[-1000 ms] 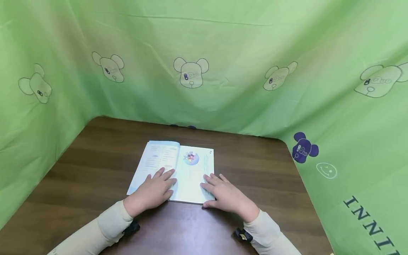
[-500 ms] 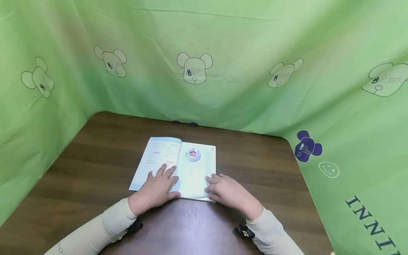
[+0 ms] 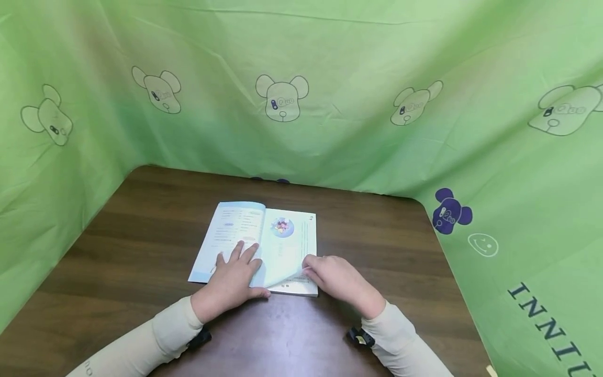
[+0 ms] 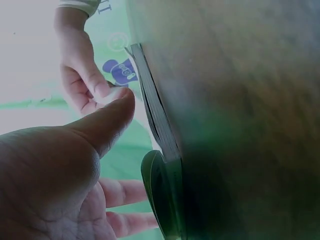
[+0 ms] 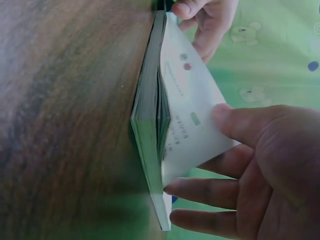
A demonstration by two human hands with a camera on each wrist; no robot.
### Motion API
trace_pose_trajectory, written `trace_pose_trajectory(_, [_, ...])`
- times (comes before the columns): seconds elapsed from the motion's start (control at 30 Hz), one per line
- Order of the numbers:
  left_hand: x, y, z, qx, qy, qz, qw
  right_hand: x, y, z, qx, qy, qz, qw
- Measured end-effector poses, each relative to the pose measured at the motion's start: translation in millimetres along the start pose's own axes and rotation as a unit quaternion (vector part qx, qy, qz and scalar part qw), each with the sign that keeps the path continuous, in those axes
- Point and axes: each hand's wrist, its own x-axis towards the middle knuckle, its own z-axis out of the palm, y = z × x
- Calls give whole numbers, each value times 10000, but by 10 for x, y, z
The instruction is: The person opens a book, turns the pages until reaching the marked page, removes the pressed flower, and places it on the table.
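An open book [image 3: 282, 251] lies on the wooden table, with a round coloured picture on its right-hand page. My left hand [image 3: 229, 283] rests spread over the left page, its thumb reaching across the fold at the bottom. With thumb and fingers my right hand [image 3: 336, 280] pinches the lower right corner of a page [image 5: 192, 110], which is lifted and bent, so print on the sheet beneath shows. In the right wrist view the thumb lies on one face of that page. The left wrist view has the book's thick edge [image 4: 155, 107] beside the left thumb.
The wooden table [image 3: 155, 220] extends around the book. Green cloth [image 3: 330, 152] printed with bear heads hangs along its back and both sides. A small pale object [image 3: 491, 370] shows at the lower right edge.
My right hand has gone from lying flat on the page's edge to pinching its corner and raising it. The left hand's thumb has shifted right, over the bottom of the fold.
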Motion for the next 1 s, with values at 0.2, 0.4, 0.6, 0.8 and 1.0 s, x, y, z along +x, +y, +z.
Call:
trace_pose_trajectory(0.2, [14,-1,22,-43,84,-108,9999,15,-3,13,-193,348,202,9990])
trace_pose_trajectory(0.4, [19,4,39,-143,113,-144,9997,11,-10,7,-323,920,206,9950])
trace_pose_trajectory(0.6, [27,18,33,-126,142,-165,9997,9,-6,-42,-197,1398,260,9896])
trace_pose_trajectory(0.8, [30,19,30,-238,295,-183,9991,18,1,-95,-150,1410,441,9889])
trace_pose_trajectory(1.0, [44,6,25,-413,443,-293,9977,-4,19,-119,-34,1499,721,9861])
